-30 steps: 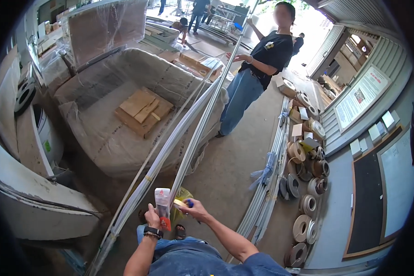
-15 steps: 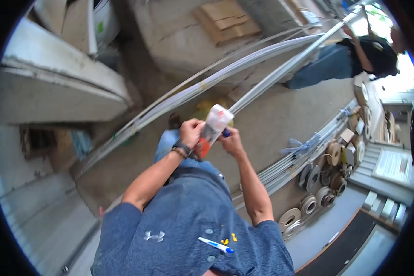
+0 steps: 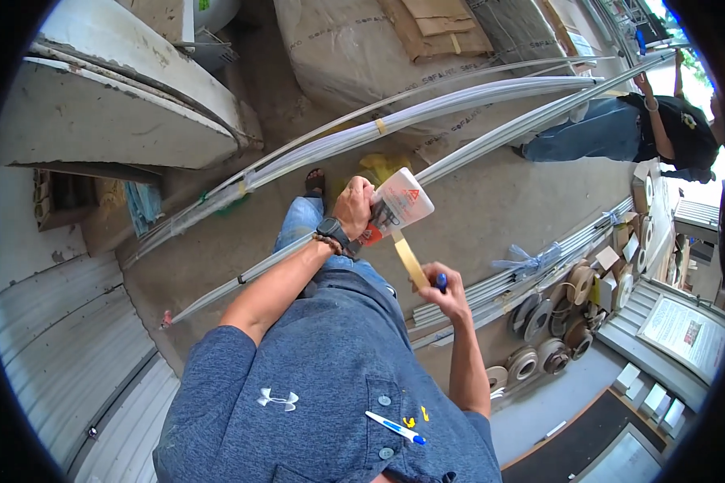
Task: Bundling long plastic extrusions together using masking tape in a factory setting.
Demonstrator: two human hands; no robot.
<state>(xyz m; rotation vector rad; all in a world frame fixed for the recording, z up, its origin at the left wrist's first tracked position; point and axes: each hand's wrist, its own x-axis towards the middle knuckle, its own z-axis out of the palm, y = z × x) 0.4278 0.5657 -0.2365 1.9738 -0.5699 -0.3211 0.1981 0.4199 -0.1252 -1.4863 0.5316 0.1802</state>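
A bundle of long thin pale pipes [image 3: 499,138] runs diagonally past my body. My left hand [image 3: 353,208] is closed at the bundle, gripping a flat white package [image 3: 411,196] with red and dark printing and an orange-red lower end. From the package a strip of yellowish tape [image 3: 410,259] stretches down to my right hand [image 3: 451,291]. The fingers of that hand pinch the strip's lower end. A small blue object [image 3: 441,282], perhaps a marker, also sits in the right hand; most of it is hidden.
Another person [image 3: 596,129] stands at the far right by the pipes' far end. A second bundle [image 3: 427,105] curves across beyond mine. More pipes [image 3: 532,274] and several coiled rolls [image 3: 554,354] lie at right. Wrapped blocks [image 3: 338,48] stand beyond, a concrete slab [image 3: 121,121] at left.
My right hand has moved down and right from the package, drawing the tape strip out between them. The package now lies turned more to the right. My left hand stays at the bundle.
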